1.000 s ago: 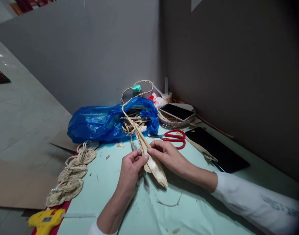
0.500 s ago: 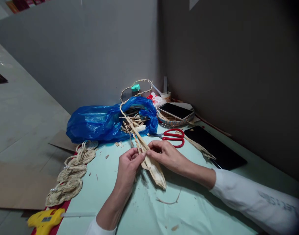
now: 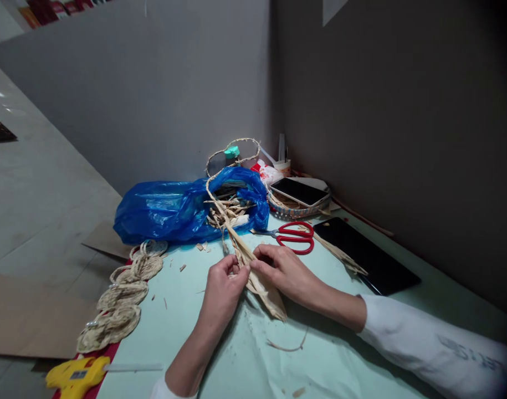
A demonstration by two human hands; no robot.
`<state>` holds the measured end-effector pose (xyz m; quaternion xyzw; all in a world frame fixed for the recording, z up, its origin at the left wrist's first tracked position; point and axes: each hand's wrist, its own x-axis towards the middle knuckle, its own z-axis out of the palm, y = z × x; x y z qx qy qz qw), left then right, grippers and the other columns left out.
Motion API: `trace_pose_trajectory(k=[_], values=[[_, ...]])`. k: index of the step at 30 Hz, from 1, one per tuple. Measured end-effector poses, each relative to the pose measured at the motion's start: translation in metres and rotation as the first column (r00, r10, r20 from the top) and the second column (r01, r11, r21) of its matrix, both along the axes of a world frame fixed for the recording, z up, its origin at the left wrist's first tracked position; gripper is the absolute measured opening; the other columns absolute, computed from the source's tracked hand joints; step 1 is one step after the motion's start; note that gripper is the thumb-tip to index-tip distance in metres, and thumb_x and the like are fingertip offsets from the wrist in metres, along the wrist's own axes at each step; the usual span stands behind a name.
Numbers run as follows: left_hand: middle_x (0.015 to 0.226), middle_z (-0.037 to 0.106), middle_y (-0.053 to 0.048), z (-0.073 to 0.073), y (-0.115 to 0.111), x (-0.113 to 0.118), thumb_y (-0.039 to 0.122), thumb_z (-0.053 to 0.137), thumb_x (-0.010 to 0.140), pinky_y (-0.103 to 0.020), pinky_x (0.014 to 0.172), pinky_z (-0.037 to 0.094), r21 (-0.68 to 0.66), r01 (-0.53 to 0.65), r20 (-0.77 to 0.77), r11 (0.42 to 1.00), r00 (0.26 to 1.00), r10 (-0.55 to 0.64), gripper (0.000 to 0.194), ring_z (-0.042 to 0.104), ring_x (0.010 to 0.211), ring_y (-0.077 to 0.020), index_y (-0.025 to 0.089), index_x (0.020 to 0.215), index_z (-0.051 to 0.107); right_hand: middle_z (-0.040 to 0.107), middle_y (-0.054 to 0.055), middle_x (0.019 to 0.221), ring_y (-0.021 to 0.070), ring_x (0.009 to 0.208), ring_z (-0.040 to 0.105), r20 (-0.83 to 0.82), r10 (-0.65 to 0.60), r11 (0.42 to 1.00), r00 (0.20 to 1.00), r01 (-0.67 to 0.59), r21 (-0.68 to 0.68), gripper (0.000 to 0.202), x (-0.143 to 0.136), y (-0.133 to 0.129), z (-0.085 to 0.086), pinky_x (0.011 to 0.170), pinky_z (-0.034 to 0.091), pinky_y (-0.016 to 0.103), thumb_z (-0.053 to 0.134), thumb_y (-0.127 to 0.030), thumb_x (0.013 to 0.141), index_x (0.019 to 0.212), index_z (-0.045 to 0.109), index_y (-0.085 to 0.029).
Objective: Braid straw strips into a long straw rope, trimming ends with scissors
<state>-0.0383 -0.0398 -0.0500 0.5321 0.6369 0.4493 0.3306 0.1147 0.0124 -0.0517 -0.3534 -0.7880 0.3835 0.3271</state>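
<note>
My left hand (image 3: 225, 285) pinches the near end of a thin twisted cord (image 3: 211, 191), where it widens into loose dried husk strips. From the other side, my right hand (image 3: 284, 271) is closed on the same husk strips (image 3: 272, 302), thumb and forefinger close to my left fingertips. Below my hands the pale leaves hang down in a broad, pointed bundle. The cord runs away from me and curls into a loop above the blue plastic bag (image 3: 162, 213), whose mouth shows husk scraps (image 3: 228, 213). Red-handled scissors (image 3: 295, 238) lie just beyond my right hand.
Several woven husk slippers (image 3: 122, 296) line the table's left edge, above a yellow glue gun (image 3: 78, 377). At right lie a black tablet (image 3: 373, 255) and a husk strip (image 3: 340, 255). A phone (image 3: 298, 191) rests on a round basket (image 3: 301, 210). Grey partitions (image 3: 195, 83) stand behind.
My fingers have shifted slightly on the husk strips, and the broad leaf bundle has turned narrower under my right hand. The whole view has moved a little; the other things lie as before.
</note>
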Motion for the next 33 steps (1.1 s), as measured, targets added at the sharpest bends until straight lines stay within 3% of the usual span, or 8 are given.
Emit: trace_pose_trajectory(k=[4,6,11,17,21,24,29,33], values=[[0.056,0.032,0.006,-0.002,0.000,0.000,0.033,0.063,0.072,-0.022,0.053,0.026,-0.003,-0.020,-0.012,1.000,1.000,0.020,0.029,0.030,0.056,-0.0091,0.018,0.058,0.043,0.055,0.000,0.072,0.0134,0.069,0.047,0.021,-0.002,0.999,1.000,0.001,0.051,0.012,-0.001,-0.003,0.002,0.064,0.031,0.026,0.051,-0.019,0.086,0.075,0.053,-0.016],[0.056,0.032,0.007,-0.002,0.000,0.002,0.032,0.064,0.072,-0.021,0.051,0.025,-0.017,-0.023,0.050,1.000,0.998,0.024,0.025,0.028,0.055,-0.0086,0.017,0.061,0.048,0.053,0.000,0.070,0.0133,0.068,0.046,0.017,0.007,1.000,1.000,-0.007,0.027,0.013,-0.001,-0.003,0.002,0.063,0.030,0.026,0.051,-0.020,0.086,0.073,0.052,-0.016],[0.065,0.048,0.004,0.004,-0.003,0.009,0.030,0.063,0.076,-0.020,0.052,0.031,-0.023,0.077,0.246,0.997,0.967,-0.069,0.023,0.039,0.057,-0.0095,0.015,0.093,0.063,0.052,-0.001,0.067,0.0133,0.066,0.046,-0.092,0.024,0.988,0.995,-0.038,-0.153,0.015,-0.001,0.002,-0.005,0.059,0.031,0.026,0.052,-0.024,0.084,0.071,0.051,-0.017],[0.066,0.054,0.002,0.007,-0.006,0.011,0.030,0.064,0.076,-0.022,0.058,0.039,-0.013,0.061,0.276,0.998,0.960,-0.055,0.024,0.048,0.063,-0.0129,0.014,0.094,0.065,0.048,-0.002,0.065,0.0117,0.062,0.042,-0.315,0.070,0.899,0.947,-0.197,-0.392,0.017,-0.005,0.004,-0.010,0.057,0.033,0.024,0.055,-0.030,0.080,0.071,0.050,-0.016],[0.068,0.059,-0.001,0.001,0.000,0.006,0.021,0.066,0.068,-0.025,0.064,0.043,0.000,-0.050,0.219,0.999,0.974,0.049,0.017,0.053,0.068,-0.0161,0.013,0.082,0.066,0.052,-0.001,0.070,0.0129,0.067,0.046,-0.287,0.129,0.952,0.949,-0.199,-0.233,0.017,-0.005,-0.009,0.006,0.063,0.036,0.025,0.053,-0.027,0.085,0.072,0.053,-0.017],[0.071,0.062,-0.001,-0.003,0.004,0.001,0.024,0.068,0.068,-0.025,0.064,0.043,-0.018,-0.088,0.310,0.996,0.947,0.089,0.018,0.054,0.068,-0.0153,0.013,0.083,0.065,0.055,0.000,0.076,0.0141,0.074,0.049,-0.282,0.094,0.978,0.955,-0.141,-0.155,0.019,0.000,-0.010,0.018,0.067,0.037,0.025,0.053,-0.030,0.089,0.075,0.055,-0.017],[0.070,0.061,-0.001,-0.003,0.005,-0.001,0.031,0.073,0.067,-0.021,0.057,0.039,-0.108,-0.088,0.401,0.990,0.907,0.124,0.024,0.052,0.063,-0.0115,0.012,0.079,0.063,0.061,0.002,0.081,0.0144,0.073,0.055,-0.588,0.103,0.851,0.802,-0.377,-0.365,0.025,0.009,0.003,0.021,0.068,0.042,0.027,0.053,-0.041,0.091,0.083,0.051,-0.018],[0.057,0.051,0.005,0.001,0.004,0.003,0.030,0.075,0.064,-0.018,0.045,0.027,-0.139,-0.086,0.469,0.987,0.872,0.142,0.026,0.039,0.047,-0.0055,0.013,0.078,0.061,0.051,-0.003,0.066,0.0089,0.056,0.045,-0.695,-0.068,0.785,0.716,-0.392,-0.480,0.028,0.008,0.004,0.024,0.058,0.039,0.023,0.058,-0.041,0.087,0.077,0.046,-0.018]])
